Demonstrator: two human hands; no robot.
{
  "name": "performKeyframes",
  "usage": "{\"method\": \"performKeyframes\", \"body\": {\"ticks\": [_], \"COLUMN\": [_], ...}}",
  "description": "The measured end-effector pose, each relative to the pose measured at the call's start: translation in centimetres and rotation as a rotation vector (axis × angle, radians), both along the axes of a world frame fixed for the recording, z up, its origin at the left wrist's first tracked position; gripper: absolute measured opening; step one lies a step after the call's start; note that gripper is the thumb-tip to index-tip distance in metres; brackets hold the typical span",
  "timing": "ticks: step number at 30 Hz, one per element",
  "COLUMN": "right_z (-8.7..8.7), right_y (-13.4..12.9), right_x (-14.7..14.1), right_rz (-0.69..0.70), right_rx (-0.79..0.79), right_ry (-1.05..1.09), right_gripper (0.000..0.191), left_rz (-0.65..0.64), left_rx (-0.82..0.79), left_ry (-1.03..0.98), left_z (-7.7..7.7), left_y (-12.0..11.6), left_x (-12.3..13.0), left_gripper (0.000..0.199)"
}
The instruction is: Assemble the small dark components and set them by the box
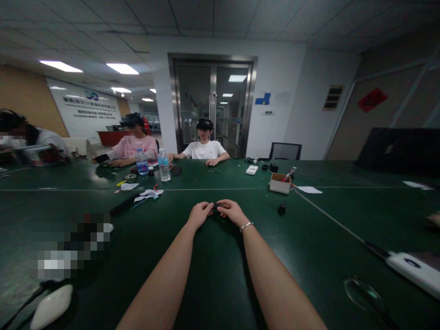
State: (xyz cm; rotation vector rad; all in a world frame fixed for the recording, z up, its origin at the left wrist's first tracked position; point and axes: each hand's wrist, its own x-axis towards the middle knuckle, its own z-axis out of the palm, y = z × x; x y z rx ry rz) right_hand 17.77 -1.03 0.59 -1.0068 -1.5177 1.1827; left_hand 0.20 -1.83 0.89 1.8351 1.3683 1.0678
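Note:
Above the green table, my left hand and my right hand meet fingertip to fingertip around a small black object. The fingers of both hands are closed in a pinch on it, and they hide most of its shape, so its kind is unclear. A metal bracelet circles my right wrist. To the right of my hands, a separate small black item stands on the table.
Ahead on the right is an open cardboard box near a white device. Two water bottles stand ahead left, by papers. Glasses and a white power strip lie right. Several people sit around the table.

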Motion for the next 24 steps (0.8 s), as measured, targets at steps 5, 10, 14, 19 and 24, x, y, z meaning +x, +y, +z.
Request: {"method": "performKeyframes", "body": {"ticks": [5,10,14,19,24], "right_z": [0.21,0.23,0.12,0.02,0.11], "right_y": [-0.15,-0.19,-0.21,-0.23,-0.21], "right_x": [-0.01,-0.12,-0.22,-0.19,-0.22], "right_rz": [0.003,-0.007,-0.013,-0.013,-0.027], "right_rx": [0.007,0.008,0.0,0.014,0.004], "right_ry": [-0.004,-0.016,0.008,0.003,-0.024], "right_gripper": [0.029,0.029,0.029,0.03,0.029], "left_rz": [-0.01,-0.003,0.012,-0.001,0.001], "left_rx": [0.001,-0.005,0.004,0.009,-0.004], "left_ry": [-0.001,0.002,-0.006,0.011,0.02], "left_z": [0.11,-0.11,-0.34,-0.14,0.24], "left_y": [-0.16,-0.01,0.2,-0.02,-0.42], "left_x": [-0.02,-0.01,0.09,0.05,-0.02], "left_gripper": [0.045,0.043,0.043,0.042,0.041]}}
